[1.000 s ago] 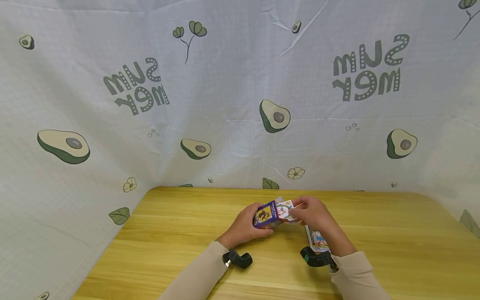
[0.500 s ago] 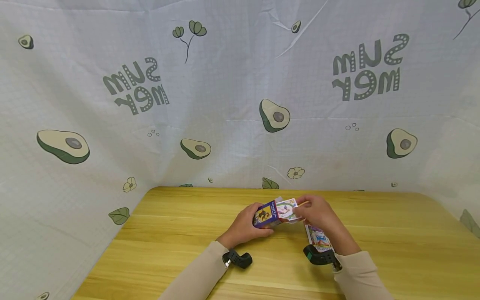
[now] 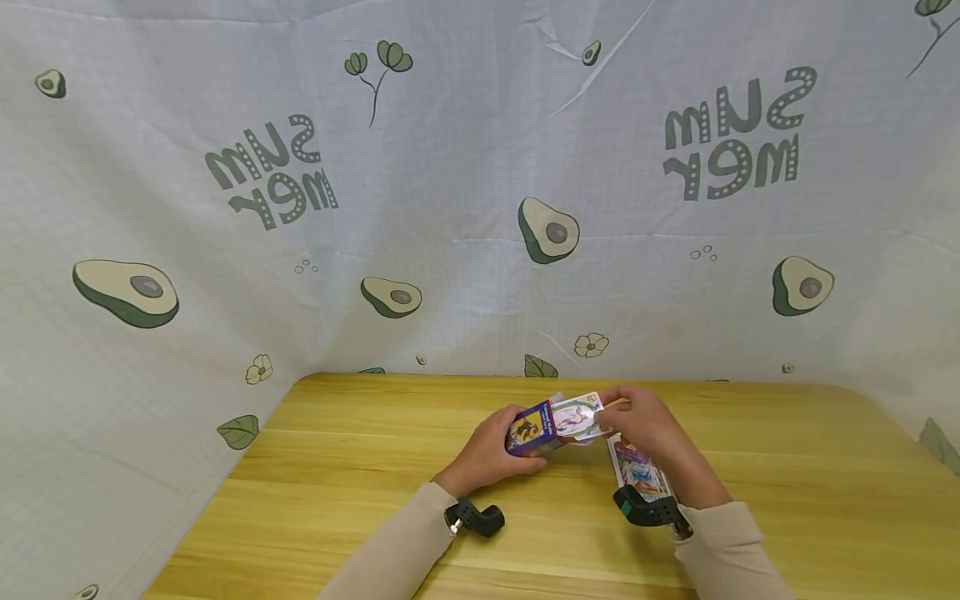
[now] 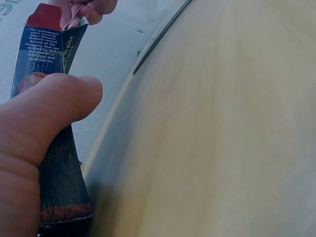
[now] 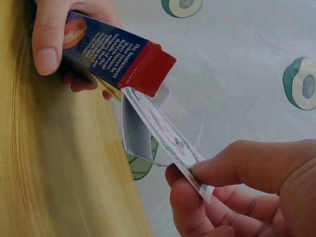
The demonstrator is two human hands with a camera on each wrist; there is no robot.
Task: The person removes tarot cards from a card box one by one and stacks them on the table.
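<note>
My left hand grips a purple-blue tarot card box, its thumb lying along one side in the left wrist view. The box is tilted, its end towards my right hand standing open with a red flap folded out. From that end sticks a white-bordered picture card, much of its length in sight. My right hand pinches the card's outer end between thumb and fingers, as the right wrist view shows. Whether one card or a few are pinched, I cannot tell.
Under my right forearm, colourful tarot cards lie face up on the wooden table, partly hidden by the black wrist camera mount. Another such mount is on my left wrist. A white avocado-print cloth hangs behind the table.
My right hand has moved a little to the right and drawn the card further out of the box. The left hand and box stay in place. More of the cards on the table shows.
</note>
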